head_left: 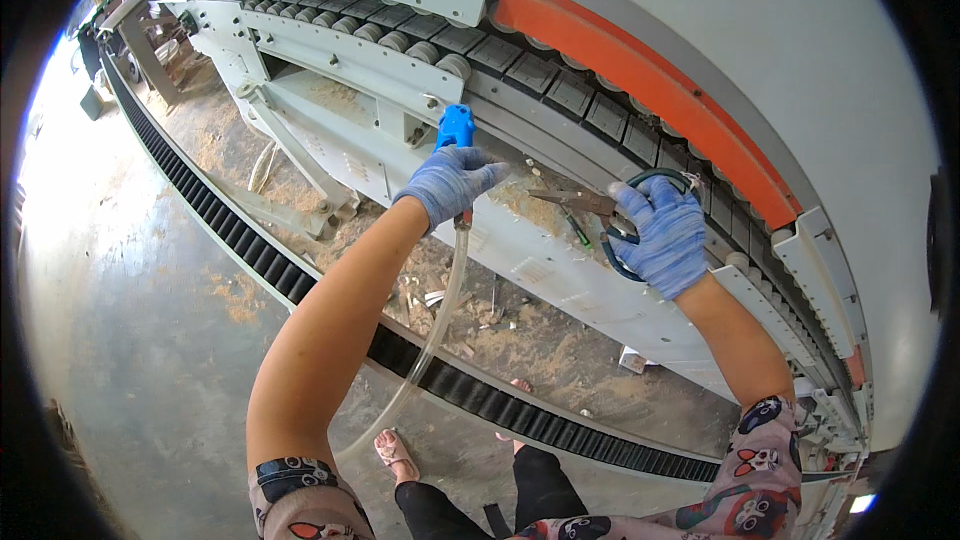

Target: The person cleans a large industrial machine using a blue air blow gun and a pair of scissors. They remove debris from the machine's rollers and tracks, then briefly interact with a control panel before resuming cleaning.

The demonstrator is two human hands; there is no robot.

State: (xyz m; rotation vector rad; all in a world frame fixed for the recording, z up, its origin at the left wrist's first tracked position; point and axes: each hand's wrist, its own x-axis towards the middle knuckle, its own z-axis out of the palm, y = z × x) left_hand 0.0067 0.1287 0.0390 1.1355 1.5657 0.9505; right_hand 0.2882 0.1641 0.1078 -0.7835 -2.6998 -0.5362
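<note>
My left hand (452,183), in a blue knit glove, is closed around a blue air blow gun (457,126). A clear hose (440,315) runs down from the gun toward the floor. My right hand (662,230), gloved the same way, grips a pair of scissors (578,201) with dark green loop handles; the rusty blades point left. Below the blades a small green-handled tool (577,228) lies on the machine's sawdust-strewn ledge (525,202). Both hands are over the near side of the machine, apart from each other.
Behind my hands a chain conveyor of dark pads (530,70) curves past under an orange guard (640,90). A black roller track (250,255) arcs between my feet and the machine. Sawdust and scraps (480,315) litter the floor. A white metal brace (290,145) slants at the left.
</note>
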